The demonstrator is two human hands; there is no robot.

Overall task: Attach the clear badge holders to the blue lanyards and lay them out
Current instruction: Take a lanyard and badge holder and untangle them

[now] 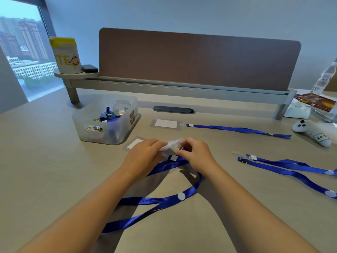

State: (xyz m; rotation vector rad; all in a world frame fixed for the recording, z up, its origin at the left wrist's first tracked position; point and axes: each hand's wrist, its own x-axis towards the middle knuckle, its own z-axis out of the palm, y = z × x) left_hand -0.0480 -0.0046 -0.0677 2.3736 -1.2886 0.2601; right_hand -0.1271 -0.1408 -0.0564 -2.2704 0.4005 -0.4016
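My left hand and my right hand meet at the desk's middle, both pinching the clip end of a blue lanyard whose loop trails toward me. A clear badge holder with a white card lies flat just left of my left hand, partly hidden by it. Farther back, another badge holder lies joined to a straight blue lanyard. Two more blue lanyards lie at the right with their clips free.
A translucent bin of clips and lanyards stands at the back left. A brown divider panel runs along the desk's back. At the right edge are a white plush controller, a packet and a plastic bottle. A cup stands on the shelf.
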